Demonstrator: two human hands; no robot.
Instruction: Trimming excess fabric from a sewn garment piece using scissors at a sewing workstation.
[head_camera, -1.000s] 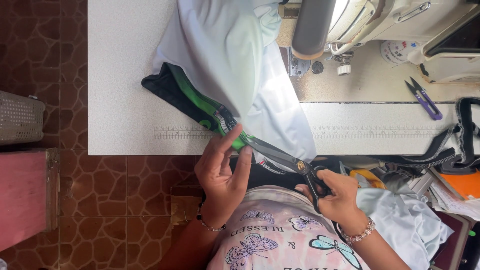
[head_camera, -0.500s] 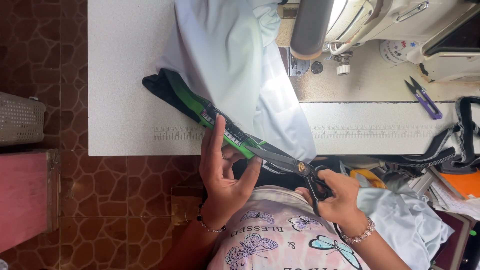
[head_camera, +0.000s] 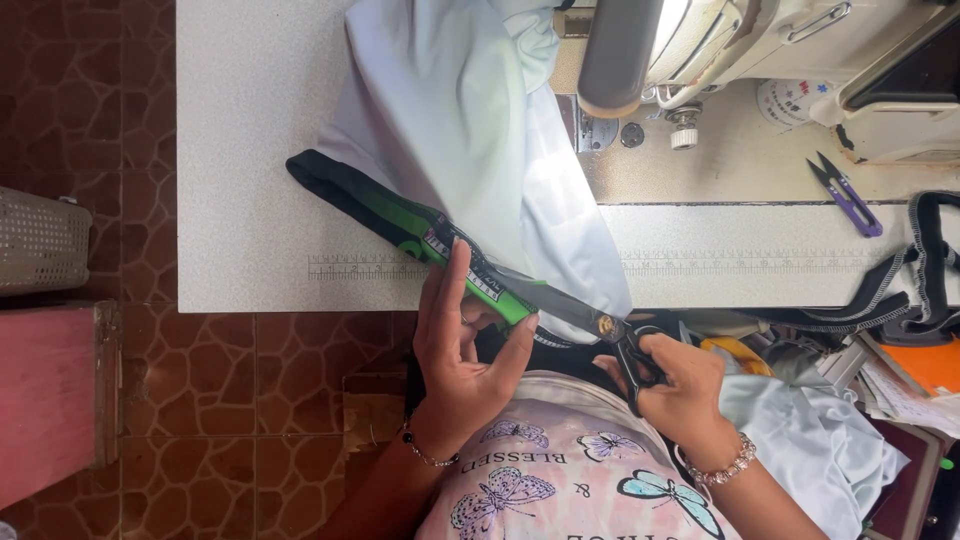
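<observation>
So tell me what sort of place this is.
Most likely a sewing or tailoring workstation: an industrial sewing machine on a white table with a ruler strip along its edge, thread snips, and fabric shears in the right hand cutting green-and-black trim.

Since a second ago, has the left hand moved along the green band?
Yes. The left hand slid down the green band, off the white table edge toward the scissors.

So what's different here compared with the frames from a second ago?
The left hand has slid a little along the green and black band toward the scissors, fingers now stretched flat over it. The right hand still grips the scissor handles, blades lying along the band. The pale fabric, sewing machine and purple thread snips stayed put.
</observation>
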